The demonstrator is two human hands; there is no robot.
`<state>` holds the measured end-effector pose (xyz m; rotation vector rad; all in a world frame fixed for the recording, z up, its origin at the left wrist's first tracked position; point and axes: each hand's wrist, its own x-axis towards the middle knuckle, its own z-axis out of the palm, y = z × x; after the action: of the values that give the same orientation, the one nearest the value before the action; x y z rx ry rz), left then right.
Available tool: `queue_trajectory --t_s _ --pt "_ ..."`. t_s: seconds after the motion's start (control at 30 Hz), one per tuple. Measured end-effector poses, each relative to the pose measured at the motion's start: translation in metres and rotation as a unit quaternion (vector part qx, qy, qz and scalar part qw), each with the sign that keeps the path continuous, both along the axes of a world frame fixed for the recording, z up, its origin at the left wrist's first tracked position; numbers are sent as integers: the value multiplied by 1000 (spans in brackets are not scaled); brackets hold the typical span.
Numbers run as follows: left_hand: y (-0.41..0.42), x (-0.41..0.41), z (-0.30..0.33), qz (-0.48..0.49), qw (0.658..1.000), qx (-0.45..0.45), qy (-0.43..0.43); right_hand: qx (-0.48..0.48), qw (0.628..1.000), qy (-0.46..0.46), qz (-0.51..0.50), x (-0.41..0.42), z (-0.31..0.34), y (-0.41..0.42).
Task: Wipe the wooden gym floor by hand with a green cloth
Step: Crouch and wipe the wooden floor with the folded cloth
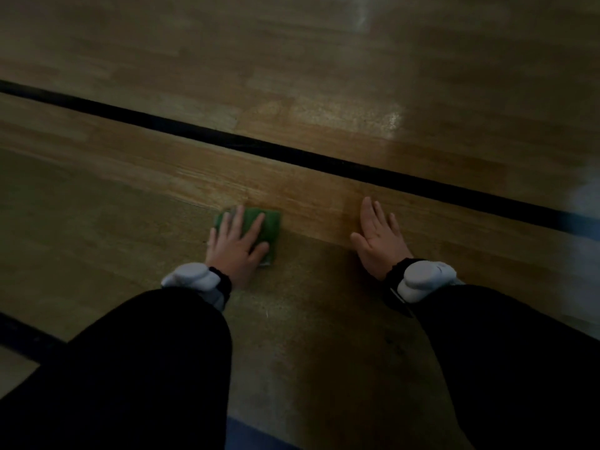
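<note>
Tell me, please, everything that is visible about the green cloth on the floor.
The green cloth is small, folded into a rough rectangle, and looks like soft fabric. It lies flat on the wooden floor, on the near side of the black line. The left hand presses on it with spread fingers, covering its left part. The right hand rests apart, not touching it.

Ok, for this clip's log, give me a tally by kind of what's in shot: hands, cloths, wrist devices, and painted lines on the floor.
Hands: 2, left hand flat on the cloth, right hand flat on bare wooden floor
Green cloth: 1
Grey-white wrist devices: 2, left wrist, right wrist
Black floor lines: 2, long line, short one at lower left
Total: 7
</note>
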<state>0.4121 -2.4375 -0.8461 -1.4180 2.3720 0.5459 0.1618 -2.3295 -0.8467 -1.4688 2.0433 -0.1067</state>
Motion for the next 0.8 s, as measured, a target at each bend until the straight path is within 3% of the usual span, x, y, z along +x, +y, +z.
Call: queue_trajectory --t_s 0.13,0.3,0.37,0.43,0.5,0.57,0.67,0.73,0.8 --pt "7 9 0 82 996 -10 13 -20 999 30 4 11 -2 25" --pt "62 -17 -2 -84 996 -4 -8 -72 994 65 42 47 0 20" --pt "83 -21 1 -106 989 68 82 -93 989 60 94 66 5 15" --pt "83 -9 5 -53 965 118 226 -100 979 68 165 90 9 16" --pt "65 13 10 28 962 90 257 -89 961 83 247 112 6 22" --pt "41 42 15 69 988 28 139 -81 940 106 313 123 -1 27" --pt "15 84 27 78 994 56 -60 -81 927 137 341 119 -4 24" --pt "10 106 31 62 986 98 -122 -76 932 153 318 108 -5 16" --pt "12 116 32 50 983 120 -130 -57 957 158 238 87 -5 0"
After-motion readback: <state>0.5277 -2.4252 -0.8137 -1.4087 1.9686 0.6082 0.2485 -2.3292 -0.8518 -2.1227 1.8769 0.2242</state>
